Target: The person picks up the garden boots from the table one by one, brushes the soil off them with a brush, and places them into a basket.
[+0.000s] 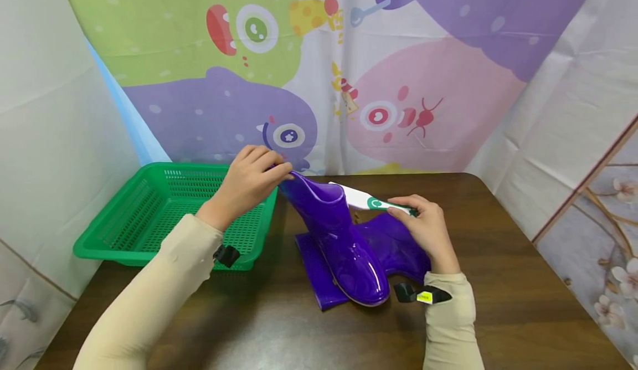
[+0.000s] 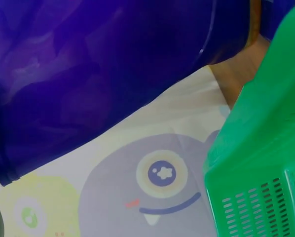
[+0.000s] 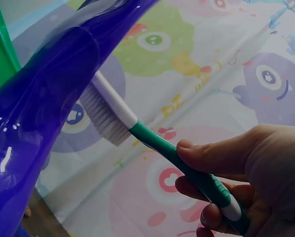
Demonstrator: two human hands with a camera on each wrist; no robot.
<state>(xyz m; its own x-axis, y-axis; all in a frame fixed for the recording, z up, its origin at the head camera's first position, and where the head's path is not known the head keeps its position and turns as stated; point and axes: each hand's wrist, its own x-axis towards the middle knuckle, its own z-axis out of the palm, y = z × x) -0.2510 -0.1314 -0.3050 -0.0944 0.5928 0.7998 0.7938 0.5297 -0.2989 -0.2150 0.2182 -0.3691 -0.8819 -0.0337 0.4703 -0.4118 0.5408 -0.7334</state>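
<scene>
A glossy purple rain boot (image 1: 344,242) leans with its toe low over the table and its opening tilted up toward the back left. My left hand (image 1: 254,179) grips the rim of its shaft. In my right hand (image 1: 426,226) is a scrub brush (image 3: 160,143) with a green and white handle, pinched between thumb and fingers. The brush's white head lies beside the boot shaft, its bristles facing the boot in the right wrist view and partly hidden behind it. A second purple boot (image 1: 399,242) lies on its side behind the first.
A green plastic basket (image 1: 89,242) with slotted walls stands at the left of the brown wooden table (image 1: 279,331). Under the tilted boot is a flat purple piece (image 1: 319,281). A cartoon-printed curtain (image 1: 174,115) hangs behind the table's far edge.
</scene>
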